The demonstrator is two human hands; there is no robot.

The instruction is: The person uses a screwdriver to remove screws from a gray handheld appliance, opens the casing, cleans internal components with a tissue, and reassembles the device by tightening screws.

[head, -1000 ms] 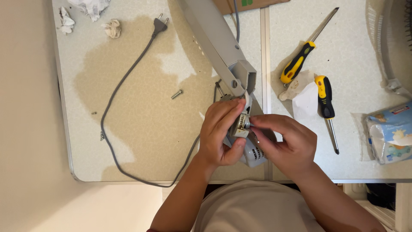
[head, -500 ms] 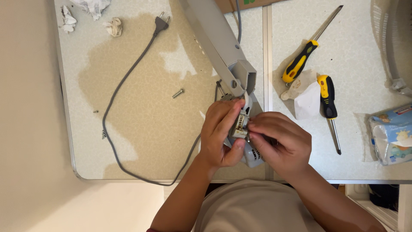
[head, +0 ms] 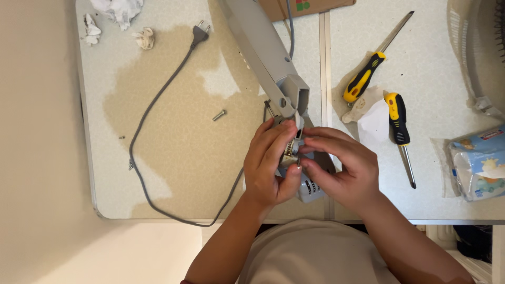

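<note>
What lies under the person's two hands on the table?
Between the left hand and right hand sits a small metal part at the grey appliance's lower end, with a vented grey piece below. The fingers hide how they join.

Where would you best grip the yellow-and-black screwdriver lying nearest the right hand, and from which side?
Probably by the thick yellow-and-black handle of the yellow-and-black screwdriver, coming from above with fingers across its width. It lies flat on the pale grey table, handle away from the person and thin metal shaft pointing toward them; the handle's sides look unobstructed, though it partly overlaps the white scrap of paper.
</note>
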